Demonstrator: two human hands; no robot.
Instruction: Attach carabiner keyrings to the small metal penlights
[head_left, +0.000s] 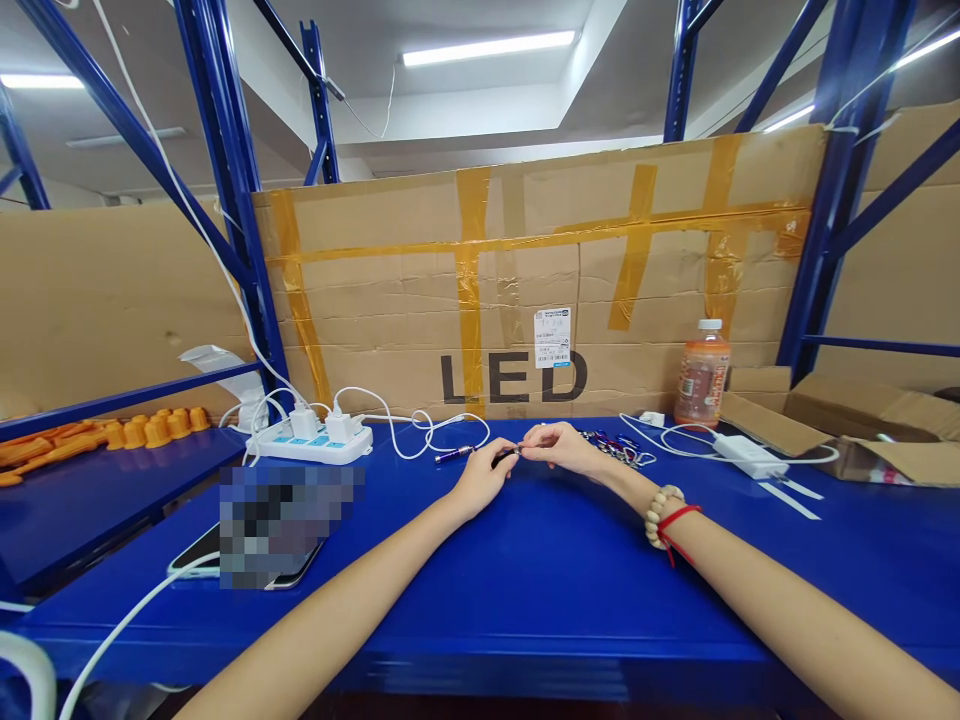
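Observation:
My left hand and my right hand meet over the blue table, fingers pinched together on a small dark pen-shaped torch held between them. My right wrist wears a bead bracelet and a red string. A second small purple torch lies on the table just left of my hands, plugged to a white cable. A pile of several small torches with clips lies just right of my right hand.
A white power strip with chargers sits at left, a phone nearer me. A drink bottle, white adapter and open cardboard box stand right. Taped cardboard walls the back. Orange parts lie far left.

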